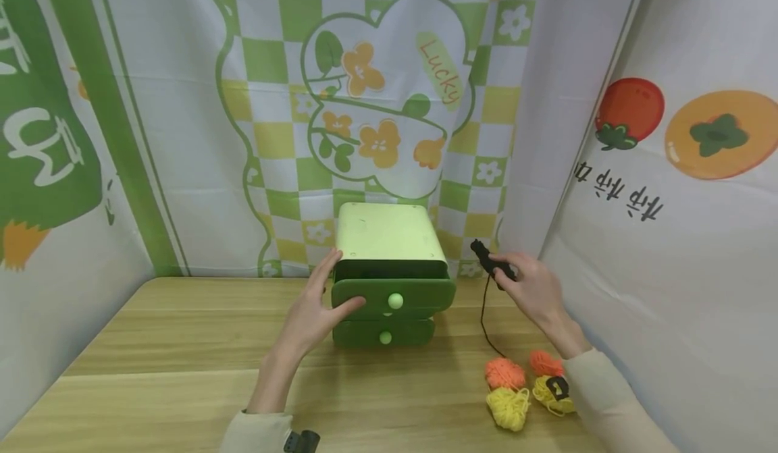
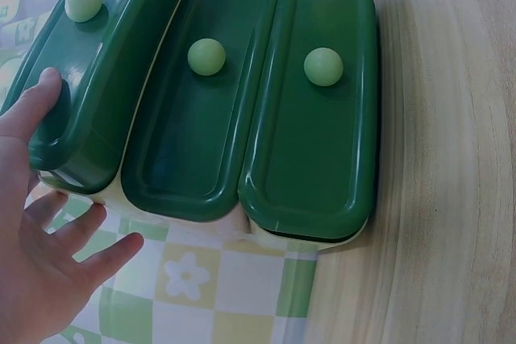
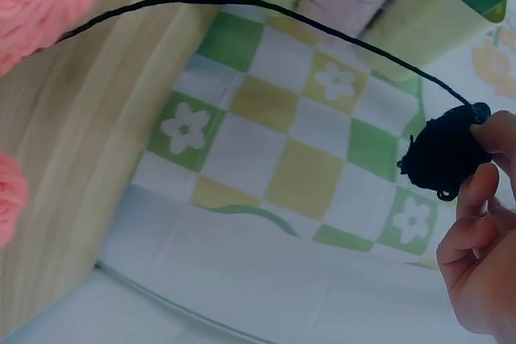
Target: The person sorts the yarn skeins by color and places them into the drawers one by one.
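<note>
A small drawer cabinet with a pale green top and dark green fronts stands against the back cloth. Its top drawer is pulled partway out; the middle and bottom drawers are in. My left hand rests at the cabinet's left side, thumb on the top drawer's front, the other fingers extended along the side. To the right of the cabinet, my right hand pinches a ball of black yarn in the air. A loose black strand hangs from it down to the table.
Two orange yarn balls and two yellow ones lie on the wooden table by my right forearm. A small black piece sits on one yellow ball. Printed cloth walls close in the back and both sides.
</note>
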A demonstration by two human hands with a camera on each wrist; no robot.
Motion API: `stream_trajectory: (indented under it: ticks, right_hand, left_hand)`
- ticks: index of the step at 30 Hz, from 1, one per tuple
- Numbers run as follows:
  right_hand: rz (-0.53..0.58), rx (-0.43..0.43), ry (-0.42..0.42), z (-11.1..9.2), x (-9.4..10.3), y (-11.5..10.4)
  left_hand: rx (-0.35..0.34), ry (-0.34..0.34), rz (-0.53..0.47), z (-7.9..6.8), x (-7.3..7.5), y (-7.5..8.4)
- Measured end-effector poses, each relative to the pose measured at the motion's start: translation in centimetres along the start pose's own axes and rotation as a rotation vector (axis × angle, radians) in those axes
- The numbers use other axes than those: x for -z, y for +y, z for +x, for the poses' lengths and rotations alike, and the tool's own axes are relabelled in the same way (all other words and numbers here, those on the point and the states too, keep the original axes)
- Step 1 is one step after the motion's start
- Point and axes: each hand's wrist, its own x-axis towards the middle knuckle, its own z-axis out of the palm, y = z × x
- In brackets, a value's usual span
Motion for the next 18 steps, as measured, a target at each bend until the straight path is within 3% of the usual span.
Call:
stream_trajectory:
  ticks: [12, 18]
  right_hand:
    - [0.028, 0.170, 0.152, 1.9, 1.0, -1.9]
    - [0.019, 0.206, 0.205, 3.3, 1.8, -2.6]
  left_hand:
    - [-0.006, 0.001, -0.002, 0.1, -0.2, -0.1]
    - [-0.007, 0.001, 0.003, 0.0, -0.1, 0.0]
